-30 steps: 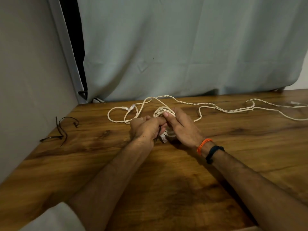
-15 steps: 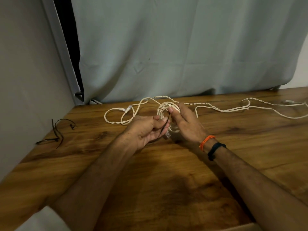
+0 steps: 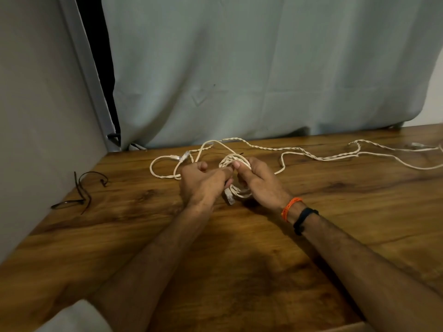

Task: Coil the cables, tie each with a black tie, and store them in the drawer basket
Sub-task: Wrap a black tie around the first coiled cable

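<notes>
A small coil of white twisted cable (image 3: 233,161) is held upright above the wooden table (image 3: 335,212). My right hand (image 3: 260,182) grips the coil, thumb on top. My left hand (image 3: 203,182) meets it from the left, fingers curled and pinching at the coil; a thin black tie tip (image 3: 241,154) pokes out over the coil's top. The cable's clear plug (image 3: 229,196) hangs under the coil. A second long white cable (image 3: 318,156) lies loose across the back of the table toward the right.
Spare black ties (image 3: 80,192) lie at the table's left edge by the grey wall (image 3: 36,140). A pale curtain (image 3: 263,68) hangs behind the table. The loose cable's loop with a clear plug (image 3: 183,156) lies just behind my left hand.
My left hand, turned palm-up half a second ago with the black tie across it, has rolled over and closed back against the coil. The right hand keeps holding the coil.
</notes>
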